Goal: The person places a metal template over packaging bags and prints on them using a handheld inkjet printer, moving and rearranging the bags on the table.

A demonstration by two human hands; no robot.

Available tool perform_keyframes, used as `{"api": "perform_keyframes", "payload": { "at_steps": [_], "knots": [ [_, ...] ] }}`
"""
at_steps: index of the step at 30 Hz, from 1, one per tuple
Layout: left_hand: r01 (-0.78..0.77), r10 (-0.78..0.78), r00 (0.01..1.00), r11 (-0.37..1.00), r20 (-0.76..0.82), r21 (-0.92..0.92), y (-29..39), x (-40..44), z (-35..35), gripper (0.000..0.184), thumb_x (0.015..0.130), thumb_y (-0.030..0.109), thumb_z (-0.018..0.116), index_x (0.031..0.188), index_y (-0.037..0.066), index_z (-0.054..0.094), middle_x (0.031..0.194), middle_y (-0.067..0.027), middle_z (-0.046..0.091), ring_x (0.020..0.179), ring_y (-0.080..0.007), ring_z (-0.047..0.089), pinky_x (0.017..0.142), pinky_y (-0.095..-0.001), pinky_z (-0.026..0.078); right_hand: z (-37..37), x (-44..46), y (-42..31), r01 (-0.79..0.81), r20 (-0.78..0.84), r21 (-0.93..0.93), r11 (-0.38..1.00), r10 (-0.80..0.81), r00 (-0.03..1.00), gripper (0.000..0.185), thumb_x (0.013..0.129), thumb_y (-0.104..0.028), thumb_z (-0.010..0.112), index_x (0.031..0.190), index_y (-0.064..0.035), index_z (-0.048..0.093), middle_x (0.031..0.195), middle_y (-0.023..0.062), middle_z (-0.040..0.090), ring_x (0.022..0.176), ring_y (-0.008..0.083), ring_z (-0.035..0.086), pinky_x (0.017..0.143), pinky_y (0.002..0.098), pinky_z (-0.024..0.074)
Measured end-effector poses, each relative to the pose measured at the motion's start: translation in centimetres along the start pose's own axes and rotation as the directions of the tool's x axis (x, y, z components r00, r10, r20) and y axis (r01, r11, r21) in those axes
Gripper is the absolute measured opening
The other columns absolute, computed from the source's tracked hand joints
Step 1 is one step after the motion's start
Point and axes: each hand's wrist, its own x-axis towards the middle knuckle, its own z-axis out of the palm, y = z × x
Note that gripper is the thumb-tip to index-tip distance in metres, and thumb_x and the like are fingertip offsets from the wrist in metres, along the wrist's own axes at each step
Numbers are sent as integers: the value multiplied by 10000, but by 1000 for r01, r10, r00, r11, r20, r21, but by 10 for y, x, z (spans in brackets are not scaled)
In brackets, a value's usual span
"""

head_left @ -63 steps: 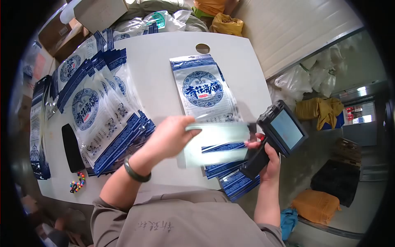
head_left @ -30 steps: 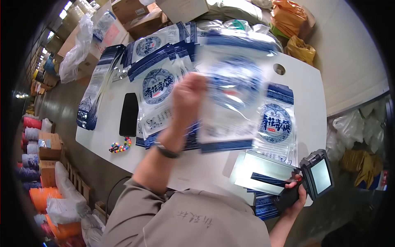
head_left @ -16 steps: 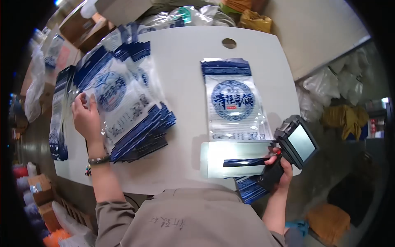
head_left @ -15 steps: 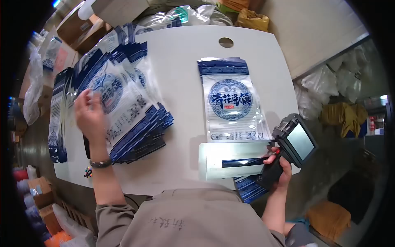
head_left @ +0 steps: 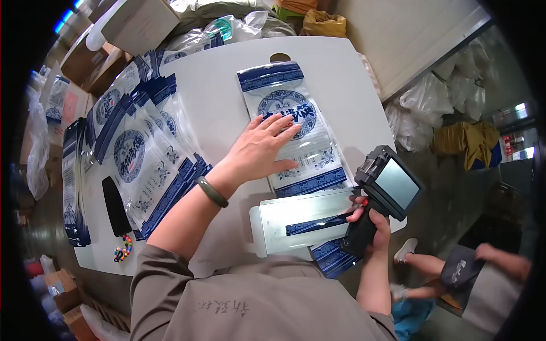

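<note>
My left hand point(head_left: 260, 145) lies flat with fingers spread on the top bag point(head_left: 307, 156) of a stack of clear packaging bags. The bag has blue patterned bands and a round blue emblem, partly covered by my fingers. In my right hand point(head_left: 376, 227) is a black handheld inkjet printer point(head_left: 364, 230) with a tilted screen, my fingers wrapped round its grip. A pale slotted plate point(head_left: 273, 224) lies at the printer's left, across the near end of the stack. More blue-banded bags point(head_left: 333, 261) show below the plate.
A fanned pile of similar bags point(head_left: 129, 156) covers the table's left side. Near it lies a flat black object point(head_left: 116, 207) with a beaded strap point(head_left: 122, 250). Cardboard boxes point(head_left: 136, 25) and sacks stand behind the table. Another person's legs and hand point(head_left: 503, 261) are at lower right.
My left hand has moved right, from the left pile onto the right stack, where a bag's lower blue band now shows. The view has shifted, and another person has come into view at lower right.
</note>
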Motion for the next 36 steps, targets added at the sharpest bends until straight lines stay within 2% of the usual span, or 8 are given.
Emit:
{"api": "perform_keyframes", "payload": {
  "at_steps": [2,5,8,9,13,20,31,36],
  "knots": [
    [-9,12,997,999,-82,40,0,-3,-1,718,880,478,713,1461,115,496,1508,-166,457,1421,-342,397,1173,-482,318,1,-1,-2,2,27,-7,1000,-2,1000,497,890,-239,596,1281,63,541,944,189,692,1005,297,663,990,444,477],
    [171,-219,951,960,-217,-220,11,-22,-17,587,926,458,663,1358,69,587,1362,-196,588,1250,-337,572,1052,-439,453,9,-2,-6,-24,0,3,1000,24,1000,510,886,-257,599,1281,60,541,859,179,693,1042,298,651,998,441,466],
    [430,-285,903,625,322,-652,35,-60,-47,394,994,306,581,1238,-1,623,956,-196,709,922,-335,698,820,-414,534,15,-1,-5,23,-74,-37,999,-26,997,513,881,-272,604,1267,61,546,806,167,691,1031,294,652,983,439,477],
    [463,-199,867,659,456,-593,48,-68,-54,410,975,323,620,1214,-10,623,963,-203,709,919,-336,693,819,-413,532,10,-1,-2,19,-75,-29,999,-21,997,512,878,-277,612,1258,61,549,824,165,696,1012,289,646,964,443,493],
    [416,-237,897,735,372,-536,70,-86,-35,317,894,189,734,1124,-6,637,1002,-246,691,922,-420,663,808,-401,528,6,1,-2,-21,7,32,999,21,1000,492,878,-285,624,1232,51,561,833,161,699,960,277,630,996,466,484],
    [411,-480,875,661,68,-628,-7,-75,-45,159,934,168,677,1005,26,670,725,-88,653,677,-119,584,659,-303,487,11,0,-3,-40,-90,166,985,55,994,430,903,-206,621,1217,74,538,853,193,696,1179,383,623,1097,492,457],
    [413,-397,909,813,128,-412,-44,-27,-18,286,936,266,682,1052,5,663,915,-233,692,867,-402,661,763,-440,514,7,1,-3,-67,-42,103,992,72,997,403,949,-215,566,1219,84,547,858,185,685,1193,351,628,1115,472,451],
    [398,-371,917,853,145,-338,-50,-24,-16,306,933,288,679,1076,17,673,971,-240,697,940,-414,664,805,-459,524,5,0,-2,-78,-35,115,990,83,996,392,960,-205,556,1221,88,548,841,173,673,1181,340,632,1106,471,458]
  ]
}}
